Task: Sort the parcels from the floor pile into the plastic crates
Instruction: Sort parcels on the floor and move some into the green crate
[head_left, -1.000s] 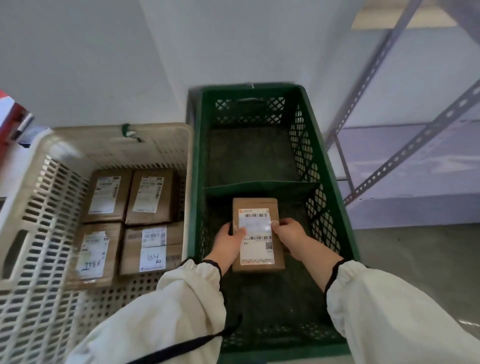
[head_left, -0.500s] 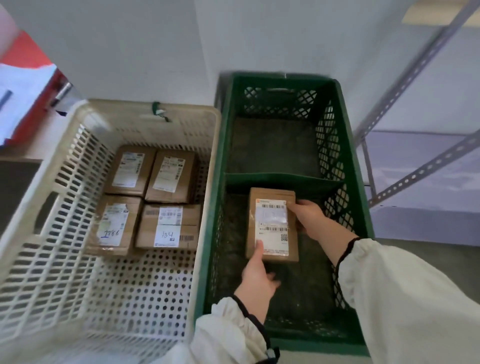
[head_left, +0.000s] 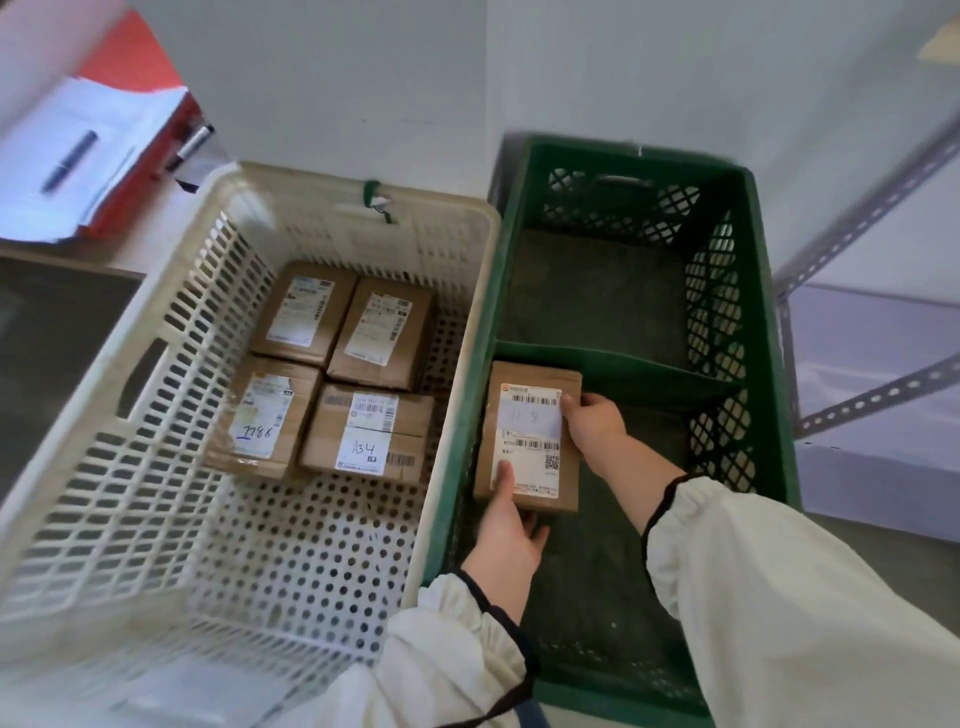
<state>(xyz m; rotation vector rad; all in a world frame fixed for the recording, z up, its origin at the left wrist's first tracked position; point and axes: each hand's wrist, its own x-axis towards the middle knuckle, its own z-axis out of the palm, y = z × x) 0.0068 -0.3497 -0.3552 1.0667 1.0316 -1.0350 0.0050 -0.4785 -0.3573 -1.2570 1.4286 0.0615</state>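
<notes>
A brown parcel (head_left: 535, 410) with a white barcode label lies in the near compartment of the green crate (head_left: 769, 364), against its left wall and the divider. My left hand (head_left: 506, 540) holds the parcel's near end, thumb on the label and fingers under the edge. My right hand (head_left: 592, 426) grips its right side, thumb on the label. The cream crate (head_left: 447, 228) on the left holds several brown parcels (head_left: 332, 374) at its far end.
The green crate's far compartment (head_left: 597, 291) holds nothing. A perforated metal shelf frame (head_left: 872, 395) stands to the right. At the top left, papers with a pen (head_left: 67, 161) and a marker lie on a red surface. White wall runs behind both crates.
The parcel has shifted left inside the green crate toward its left wall. My left hand moved from the parcel's left side to its near end. The view swung left.
</notes>
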